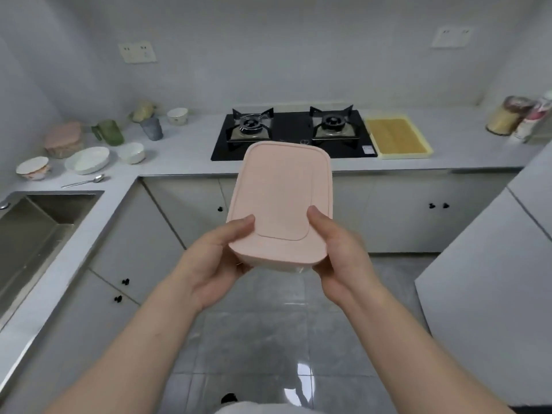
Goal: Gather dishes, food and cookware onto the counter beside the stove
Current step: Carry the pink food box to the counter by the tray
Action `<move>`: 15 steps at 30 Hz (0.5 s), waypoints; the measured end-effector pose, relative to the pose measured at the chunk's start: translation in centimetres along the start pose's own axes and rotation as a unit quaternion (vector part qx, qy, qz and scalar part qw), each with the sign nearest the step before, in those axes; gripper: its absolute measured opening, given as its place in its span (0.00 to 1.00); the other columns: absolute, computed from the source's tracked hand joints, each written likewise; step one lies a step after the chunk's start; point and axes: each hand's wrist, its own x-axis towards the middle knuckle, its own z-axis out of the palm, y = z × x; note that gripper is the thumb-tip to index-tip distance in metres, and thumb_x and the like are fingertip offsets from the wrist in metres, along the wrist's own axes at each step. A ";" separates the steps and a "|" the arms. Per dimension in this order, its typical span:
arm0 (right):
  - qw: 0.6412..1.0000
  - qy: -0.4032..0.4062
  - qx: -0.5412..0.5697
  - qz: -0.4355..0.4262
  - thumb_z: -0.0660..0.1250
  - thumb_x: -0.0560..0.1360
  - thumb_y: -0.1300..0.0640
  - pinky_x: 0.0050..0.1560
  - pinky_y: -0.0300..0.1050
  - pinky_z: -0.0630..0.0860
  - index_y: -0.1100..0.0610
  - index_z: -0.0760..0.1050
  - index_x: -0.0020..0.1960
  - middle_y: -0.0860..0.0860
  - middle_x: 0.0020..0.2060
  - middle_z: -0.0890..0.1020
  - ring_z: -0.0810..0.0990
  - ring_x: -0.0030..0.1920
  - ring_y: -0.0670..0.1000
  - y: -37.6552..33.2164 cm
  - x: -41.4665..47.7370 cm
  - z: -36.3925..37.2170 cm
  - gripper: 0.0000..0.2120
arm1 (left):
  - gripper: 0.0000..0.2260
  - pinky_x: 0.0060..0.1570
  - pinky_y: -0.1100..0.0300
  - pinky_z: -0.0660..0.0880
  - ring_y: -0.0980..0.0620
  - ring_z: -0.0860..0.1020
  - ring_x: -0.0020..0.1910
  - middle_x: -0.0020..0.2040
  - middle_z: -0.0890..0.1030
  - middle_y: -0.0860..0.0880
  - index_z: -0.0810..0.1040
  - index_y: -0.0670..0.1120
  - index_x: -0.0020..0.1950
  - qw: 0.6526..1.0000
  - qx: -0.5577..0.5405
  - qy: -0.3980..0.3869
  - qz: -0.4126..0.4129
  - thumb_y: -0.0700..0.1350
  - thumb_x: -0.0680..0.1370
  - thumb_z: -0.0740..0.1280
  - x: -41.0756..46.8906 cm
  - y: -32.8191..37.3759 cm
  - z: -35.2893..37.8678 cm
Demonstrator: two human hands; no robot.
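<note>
Nearest you: glossy grey floor tiles point(263, 339), reflective, with pale grout lines. Your bare forearms reach forward over them.

Left grip point(215, 264) and right grip point(337, 258) are both clamped on the container point(280, 198). Each thumb lies flat on the near end of the lid and the fingers go underneath, mostly hidden. The container is rectangular with rounded corners. Its lid is matte pale pink plastic with a shallow inset panel, and a sliver of clear base shows below the near edge. You hold it in mid-air, tilted slightly, above the floor and short of the bench point(185, 150).

To your left is a stainless steel sink point(35, 234), square-cornered and sunk into the pale bench.

Beyond the sink, on the left bench:
- a metal spoon point(85, 181) lying flat
- a white oval dish point(88, 159)
- a small white bowl point(131, 152) just beside the dish
- a patterned bowl point(33, 168)
- a round pink-lidded bowl point(63, 138)
- a translucent green jug point(109, 132)
- a grey cup point(152, 128)

Straight ahead is a black glass stove point(294, 135) with two burners under dark pan supports. Touching its right edge is a pale yellow tray point(397, 135) lined with a ribbed straw-coloured mat.

Far right are blurred jars point(507, 115).
</note>
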 end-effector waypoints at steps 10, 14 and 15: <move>0.997 0.074 0.023 -0.029 0.71 0.77 0.51 0.59 0.49 0.79 0.60 0.80 0.59 0.54 0.52 0.86 0.85 0.53 0.52 -6.0 6.7 -9.5 0.16 | 0.17 0.58 0.51 0.77 0.47 0.81 0.52 0.50 0.86 0.45 0.81 0.42 0.56 0.998 0.054 -0.002 -0.025 0.40 0.67 0.73 11.4 -3.5 12.3; 0.983 0.146 0.107 -0.037 0.73 0.75 0.51 0.54 0.54 0.81 0.57 0.79 0.57 0.54 0.49 0.86 0.84 0.50 0.55 -10.4 11.4 -12.7 0.15 | 0.09 0.41 0.58 0.75 0.48 0.81 0.47 0.48 0.85 0.46 0.81 0.44 0.53 0.993 0.095 -0.040 -0.050 0.41 0.74 0.69 18.6 -0.9 15.7; 0.979 0.160 0.123 -0.043 0.73 0.75 0.52 0.51 0.54 0.82 0.57 0.78 0.57 0.54 0.49 0.86 0.84 0.51 0.55 -11.4 12.6 -13.2 0.13 | 0.11 0.40 0.58 0.75 0.48 0.81 0.48 0.51 0.85 0.45 0.80 0.44 0.56 0.992 0.102 -0.052 -0.059 0.42 0.74 0.69 20.4 -0.4 16.8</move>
